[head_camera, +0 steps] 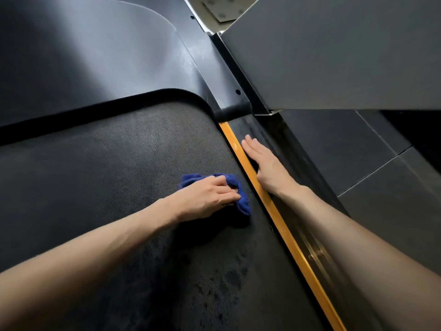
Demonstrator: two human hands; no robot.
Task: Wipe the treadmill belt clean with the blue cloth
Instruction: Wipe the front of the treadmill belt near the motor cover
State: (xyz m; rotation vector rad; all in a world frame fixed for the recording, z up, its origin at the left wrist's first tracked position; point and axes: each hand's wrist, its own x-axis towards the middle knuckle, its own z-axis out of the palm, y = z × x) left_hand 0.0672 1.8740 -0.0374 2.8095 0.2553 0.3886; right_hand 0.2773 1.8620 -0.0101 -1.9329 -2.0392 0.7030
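The textured black treadmill belt (114,158) fills the left and middle of the head view. A bunched blue cloth (241,199) lies on the belt close to its right edge. My left hand (210,194) grips the cloth with curled fingers and presses it down onto the belt. My right hand (265,163) lies flat with straight fingers on the dark side rail (300,168), just right of the orange strip (274,211) that borders the belt. Dark damp-looking patches (226,283) mark the belt near the bottom.
The smooth black motor cover (95,56) rises beyond the belt's front end. A grey upright panel (334,56) stands over the rail at the upper right. Dark floor tiles (381,187) lie to the right of the treadmill.
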